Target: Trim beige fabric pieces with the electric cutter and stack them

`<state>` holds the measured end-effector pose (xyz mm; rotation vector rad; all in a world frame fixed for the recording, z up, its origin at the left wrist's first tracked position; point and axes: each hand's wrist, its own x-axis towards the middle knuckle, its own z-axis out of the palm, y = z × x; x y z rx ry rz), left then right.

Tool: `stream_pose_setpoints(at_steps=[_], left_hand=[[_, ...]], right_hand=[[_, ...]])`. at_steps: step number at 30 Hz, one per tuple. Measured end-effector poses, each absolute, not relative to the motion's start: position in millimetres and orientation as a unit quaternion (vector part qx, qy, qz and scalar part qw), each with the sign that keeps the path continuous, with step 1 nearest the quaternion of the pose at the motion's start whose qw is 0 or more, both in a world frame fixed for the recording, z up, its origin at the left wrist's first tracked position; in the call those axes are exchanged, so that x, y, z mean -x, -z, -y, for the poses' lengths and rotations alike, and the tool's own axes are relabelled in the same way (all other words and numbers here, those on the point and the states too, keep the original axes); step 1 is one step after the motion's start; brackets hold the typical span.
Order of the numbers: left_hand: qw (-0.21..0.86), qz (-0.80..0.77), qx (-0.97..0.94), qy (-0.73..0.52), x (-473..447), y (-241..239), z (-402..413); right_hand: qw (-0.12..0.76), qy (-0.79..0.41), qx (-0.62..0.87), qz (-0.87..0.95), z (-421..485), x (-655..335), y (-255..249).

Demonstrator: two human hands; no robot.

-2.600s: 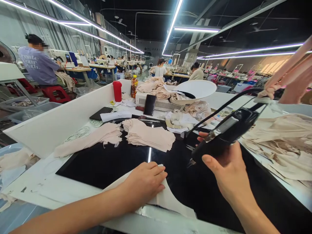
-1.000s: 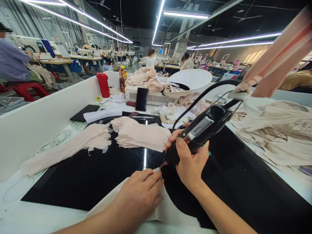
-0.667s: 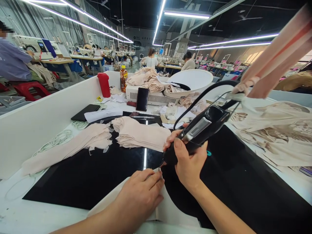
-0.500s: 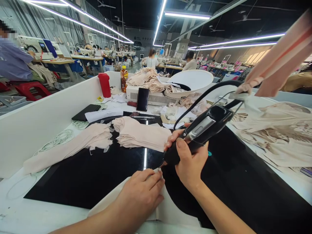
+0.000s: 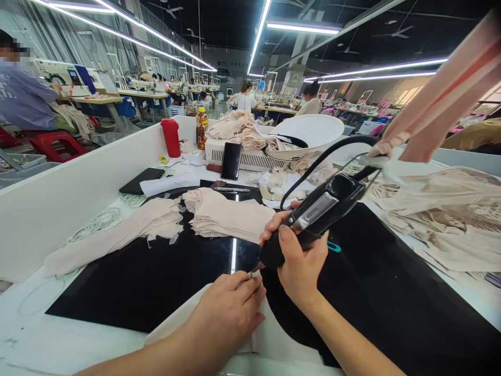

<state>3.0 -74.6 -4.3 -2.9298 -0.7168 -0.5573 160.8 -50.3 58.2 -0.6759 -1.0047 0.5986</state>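
tool [image 5: 319, 209] slants lengthwise in right hand [image 5: 300, 266], tip down-left toward left hand [image 5: 233, 303]

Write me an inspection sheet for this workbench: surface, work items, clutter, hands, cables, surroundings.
Surface: black sheet on a white table, with a stack of pale fabric pieces.
Work items: black handheld power tool, cream fabric.
Clutter: smartphone, red tumbler, yellow-capped bottle, teal clip.
Grip: right hand closed around the tool; left hand on the cream fabric, close to the tool's tip.
Cables: black cord arching above the tool.
Surroundings: co-worker in lilac beside a sewing machine.
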Motion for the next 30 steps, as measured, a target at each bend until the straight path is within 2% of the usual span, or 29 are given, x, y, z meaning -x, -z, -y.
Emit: stream_pose_setpoints(at_steps=[4,10,21,27,30], left_hand=[[0.022,0.234,0.951,0.2,-3,5,75],[0.003,0.223,0.951,0.214,3,-2,69],[0.084,0.208,0.952,0.207,39,-13,38],[-0.007,0.148,0.966,0.213,23,-29,75],[-0.009,0.122,0.971,0.207,7,-28,89]], right_hand=[[0.777,-0.276,0.308,0.474,49,-162,-61],[0.742,-0.194,0.383,0.515,58,-172,-82],[0.756,-0.199,0.388,0.488,105,-192,-77],[0.77,-0.232,0.357,0.475,115,-192,-71],[0.772,-0.23,0.356,0.474,113,-190,-69]])
